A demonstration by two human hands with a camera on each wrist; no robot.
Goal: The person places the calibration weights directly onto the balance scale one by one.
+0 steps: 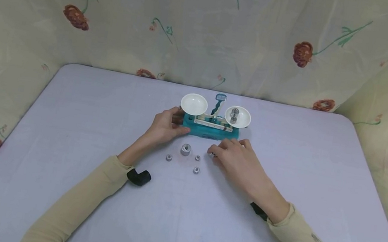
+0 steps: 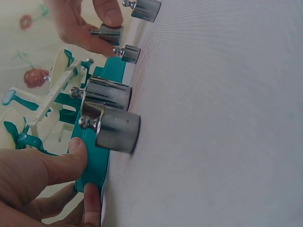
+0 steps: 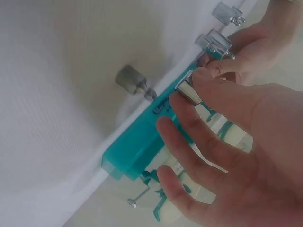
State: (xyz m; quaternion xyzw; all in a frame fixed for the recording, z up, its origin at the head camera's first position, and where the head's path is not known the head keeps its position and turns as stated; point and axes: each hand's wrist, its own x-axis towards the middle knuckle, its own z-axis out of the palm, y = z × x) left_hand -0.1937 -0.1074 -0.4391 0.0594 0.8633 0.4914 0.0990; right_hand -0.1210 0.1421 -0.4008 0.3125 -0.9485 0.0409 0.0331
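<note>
A teal balance scale [image 1: 209, 131] with two white pans stands toward the table's far side. My left hand [image 1: 164, 127] grips the left end of its base, with the thumb [image 2: 78, 150] on the front face. Between thumb and index finger, my right hand [image 3: 227, 137] pinches a metal weight [image 3: 188, 91], just in front of the base's right part. Two metal weights [image 1: 234, 111] are in the right pan [image 1: 243, 118]; the left pan [image 1: 194, 104] holds nothing. Several knobbed weights stand before the scale, the largest [image 1: 185, 150] near my left thumb.
Smaller weights stand on the table at the left [image 1: 169, 157] and nearer the front [image 1: 196, 170]. A pale cloth [image 1: 178, 227] covers the table. Behind it hangs a flowered curtain [image 1: 193, 24]. Black wrist mounts [image 1: 139, 177] sit at the sleeves.
</note>
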